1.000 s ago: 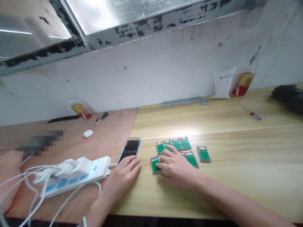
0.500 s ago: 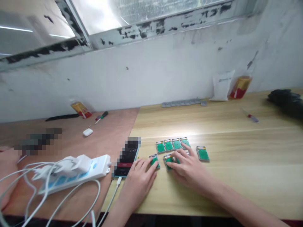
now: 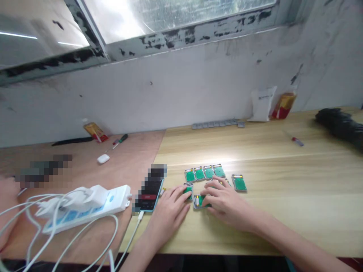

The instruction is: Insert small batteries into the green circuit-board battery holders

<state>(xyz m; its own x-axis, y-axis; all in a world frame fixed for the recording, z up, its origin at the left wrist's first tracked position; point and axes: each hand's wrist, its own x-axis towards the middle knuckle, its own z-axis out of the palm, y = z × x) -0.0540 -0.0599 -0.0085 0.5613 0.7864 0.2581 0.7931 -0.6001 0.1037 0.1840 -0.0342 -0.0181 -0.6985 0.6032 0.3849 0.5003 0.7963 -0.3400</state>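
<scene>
On the bench (image 3: 283, 181), below a row of four boards (image 3: 209, 173), one green board (image 3: 196, 203) had turned sideways beneath the right hand (image 3: 225, 206), while the left hand (image 3: 171, 209) touched a second board (image 3: 188, 189), both grips unclear.

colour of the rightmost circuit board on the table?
The rightmost circuit board is green; the head view shows it.

The table (image 3: 297, 181) — reddish-brown toward its left edge, pale wood grain toward its right — meets a scuffed whitish wall (image 3: 181, 90) along its far edge; above, bright windows (image 3: 176, 17) sit in a frame (image 3: 181, 37) blotched with black.
</scene>
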